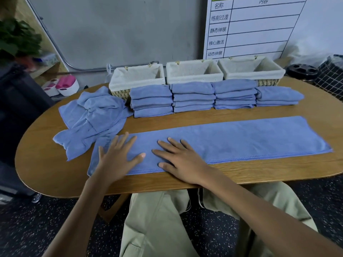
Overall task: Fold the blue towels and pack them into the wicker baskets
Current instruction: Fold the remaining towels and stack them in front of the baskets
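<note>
Surface: oval wooden surface (46, 164), seen from its near edge; the person sits at 6 o'clock, legs in pale trousers (159, 223) under it.
Long towel: one blue towel (232, 141) lies folded into a long strip across the near half, running from 8 o'clock to 3 o'clock, stitched hem along the near edge.
Left hand: left hand (117, 154) lies flat, palm down, on the left end of the strip; grip wide, fingers spread, holding nothing.
Right hand: right hand (178, 160) lies flat on the strip just beside the left, thumb at the near hem; grip wide, fingers spread, holding nothing.
Loose towels: a rumpled heap (92, 117) of unfolded blue towels at 10 o'clock, its near corner touching the strip's left end.
Folded stacks: four stacks (193, 99) of folded blue towels in a row at 12 o'clock, side by side; the rightmost is the lowest.
Baskets: three wicker baskets (137, 76) with pale cloth lining stand in a row behind the stacks, at the far edge; no towels show inside them.
Behind: a white chart (250, 25) with printed rows leans on the wall at 1 o'clock; a green plant (16, 38) at 10 o'clock, off the surface.
</note>
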Motion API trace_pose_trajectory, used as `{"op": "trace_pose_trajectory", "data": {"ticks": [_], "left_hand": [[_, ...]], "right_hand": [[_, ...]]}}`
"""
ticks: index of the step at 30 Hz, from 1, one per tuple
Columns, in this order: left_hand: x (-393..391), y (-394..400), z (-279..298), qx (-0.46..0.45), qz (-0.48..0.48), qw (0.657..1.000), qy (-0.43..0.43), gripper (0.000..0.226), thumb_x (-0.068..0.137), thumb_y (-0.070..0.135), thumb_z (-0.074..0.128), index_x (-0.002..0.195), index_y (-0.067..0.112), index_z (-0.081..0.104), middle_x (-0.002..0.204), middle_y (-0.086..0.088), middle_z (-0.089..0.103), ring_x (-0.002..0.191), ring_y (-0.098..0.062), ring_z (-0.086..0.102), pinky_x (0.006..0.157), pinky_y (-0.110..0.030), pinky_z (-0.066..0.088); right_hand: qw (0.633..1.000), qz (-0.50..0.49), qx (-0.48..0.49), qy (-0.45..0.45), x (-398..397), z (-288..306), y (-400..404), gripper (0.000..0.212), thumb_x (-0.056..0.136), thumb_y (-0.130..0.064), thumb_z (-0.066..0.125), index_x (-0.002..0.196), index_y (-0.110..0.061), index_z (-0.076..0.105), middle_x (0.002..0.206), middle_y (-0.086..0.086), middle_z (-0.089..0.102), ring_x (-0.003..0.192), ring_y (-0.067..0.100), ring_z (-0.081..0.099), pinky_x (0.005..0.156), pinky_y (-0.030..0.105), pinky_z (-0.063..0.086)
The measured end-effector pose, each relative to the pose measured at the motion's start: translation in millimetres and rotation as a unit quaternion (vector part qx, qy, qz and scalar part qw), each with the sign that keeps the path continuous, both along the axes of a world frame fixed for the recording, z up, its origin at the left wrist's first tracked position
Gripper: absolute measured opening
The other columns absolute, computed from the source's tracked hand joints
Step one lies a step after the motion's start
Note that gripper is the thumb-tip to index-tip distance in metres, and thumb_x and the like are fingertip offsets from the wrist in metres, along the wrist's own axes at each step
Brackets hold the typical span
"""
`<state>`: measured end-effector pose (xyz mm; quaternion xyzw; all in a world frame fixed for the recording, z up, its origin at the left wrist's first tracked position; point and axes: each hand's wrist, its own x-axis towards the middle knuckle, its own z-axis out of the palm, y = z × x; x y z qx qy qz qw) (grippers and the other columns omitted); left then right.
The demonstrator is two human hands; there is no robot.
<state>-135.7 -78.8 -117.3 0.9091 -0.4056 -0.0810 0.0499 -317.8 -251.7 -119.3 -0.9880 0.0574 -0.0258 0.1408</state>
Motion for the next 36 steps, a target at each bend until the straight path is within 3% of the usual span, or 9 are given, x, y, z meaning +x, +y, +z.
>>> {"op": "trace_pose_trajectory", "data": {"ticks": [5, 9, 13, 18, 23, 25, 28, 31, 36], "left_hand": [[-8.2, -3.4, 1.6, -0.025, 0.013, 0.999, -0.039, 0.104, 0.069, 0.094, 0.006, 0.158, 0.041, 0.013, 0.168, 0.011, 0.001, 0.155, -0.021, -0.001, 0.116, -0.069, 0.009], [-46.2, -34.3, -1.6, -0.05, -0.029, 0.997, -0.046, 0.095, 0.075, 0.086, 0.001, 0.158, 0.042, 0.012, 0.168, 0.01, 0.0, 0.155, -0.026, -0.002, 0.117, -0.068, 0.007], [-50.0, -39.7, -11.7, -0.001, -0.028, 0.997, -0.078, 0.097, 0.071, 0.089, -0.006, 0.157, 0.045, 0.004, 0.168, 0.01, -0.007, 0.154, -0.03, -0.004, 0.116, -0.07, 0.008], [-49.6, -38.8, -8.4, 0.004, -0.023, 0.997, -0.067, 0.096, 0.071, 0.09, -0.004, 0.156, 0.047, 0.001, 0.167, 0.012, -0.009, 0.155, -0.028, -0.007, 0.117, -0.069, 0.006], [-47.0, -36.3, 0.1, 0.019, -0.03, 0.998, -0.047, 0.1, 0.068, 0.093, -0.001, 0.156, 0.048, 0.007, 0.167, 0.013, -0.007, 0.155, -0.027, -0.006, 0.116, -0.069, 0.006], [-53.8, -45.8, 9.1, 0.019, -0.031, 0.998, -0.058, 0.096, 0.073, 0.089, 0.004, 0.155, 0.042, 0.021, 0.168, 0.008, 0.004, 0.154, -0.029, 0.002, 0.116, -0.067, 0.009], [-82.5, -97.9, 25.3, -0.123, -0.083, 0.985, -0.09, 0.077, 0.09, 0.067, 0.018, 0.14, 0.022, 0.054, 0.152, -0.003, 0.045, 0.141, -0.03, 0.039, 0.112, -0.059, 0.03], [-132.5, -181.4, 31.4, -0.219, -0.176, 0.958, -0.05, 0.045, 0.1, 0.042, 0.037, 0.128, 0.02, 0.064, 0.133, 0.002, 0.06, 0.123, -0.025, 0.055, 0.103, -0.045, 0.039], [-195.7, -302.0, 15.1, -0.173, -0.289, 0.941, -0.027, 0.025, 0.1, 0.028, 0.05, 0.117, 0.02, 0.067, 0.119, 0.002, 0.057, 0.117, -0.024, 0.052, 0.094, -0.037, 0.035]], "right_hand": [[0.995, -0.067, 0.064, -0.031, -27.0, 3.7, -29.8, 0.059, 0.1, -0.063, 0.024, 0.152, -0.04, 0.033, 0.165, -0.013, 0.018, 0.153, 0.015, 0.007, 0.123, 0.043, 0.005], [0.989, -0.146, -0.02, -0.009, -44.7, 3.4, -64.2, 0.082, 0.086, -0.072, -0.002, 0.156, -0.037, 0.024, 0.166, -0.008, 0.015, 0.153, 0.024, 0.007, 0.122, 0.048, 0.007], [0.986, -0.162, -0.021, 0.03, -58.5, -0.5, -81.4, 0.079, 0.086, -0.076, 0.001, 0.157, -0.041, 0.009, 0.167, -0.009, -0.002, 0.154, 0.022, -0.008, 0.123, 0.049, -0.003], [0.983, -0.178, -0.026, 0.031, -69.4, -1.5, -90.2, 0.072, 0.093, -0.072, 0.012, 0.157, -0.041, 0.008, 0.167, -0.01, -0.003, 0.153, 0.02, -0.009, 0.122, 0.048, -0.004], [0.969, -0.245, -0.023, 0.037, -117.3, 3.7, -136.7, 0.081, 0.084, -0.082, 0.007, 0.156, -0.044, 0.01, 0.166, -0.013, -0.001, 0.154, 0.017, -0.005, 0.123, 0.047, 0.001], [0.968, -0.25, -0.001, 0.024, -139.9, 5.3, -157.0, 0.083, 0.082, -0.084, 0.006, 0.155, -0.045, 0.016, 0.166, -0.014, 0.005, 0.154, 0.015, 0.0, 0.124, 0.045, 0.003], [0.948, -0.256, 0.151, -0.116, -156.8, 12.9, -170.2, 0.054, 0.097, -0.058, 0.043, 0.144, -0.033, 0.048, 0.157, -0.011, 0.035, 0.145, 0.003, 0.026, 0.122, 0.03, 0.018], [0.905, -0.293, 0.179, -0.252, -168.1, 21.8, -181.7, 0.025, 0.1, -0.021, 0.057, 0.121, -0.017, 0.07, 0.129, -0.006, 0.062, 0.118, -0.004, 0.05, 0.097, 0.008, 0.037], [0.896, -0.383, 0.021, -0.223, -221.1, 10.7, -233.5, 0.007, 0.091, -0.009, 0.067, 0.09, -0.013, 0.072, 0.094, 0.008, 0.063, 0.084, 0.031, 0.063, 0.068, 0.037, 0.049]]}}
